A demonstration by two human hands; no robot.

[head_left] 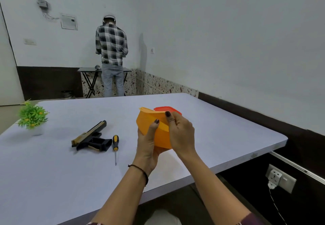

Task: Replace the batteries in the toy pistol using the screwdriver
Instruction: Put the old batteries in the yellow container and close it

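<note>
The toy pistol lies on the table just left of the screwdriver, while I see my left hand and right hand both clamped on an orange container right of it.

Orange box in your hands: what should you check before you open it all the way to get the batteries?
1. Left hand holds the box from below: ok.
2. Right hand grips the lid edge: ok, the lid is bent up there.
3. Lid fully off: not ok.
4. Batteries inside the box: cannot tell, the inside is hidden.
5. Pistol and screwdriver lie on the table side by side: ok.
6. Pistol's battery cover unscrewed: cannot tell.
</note>
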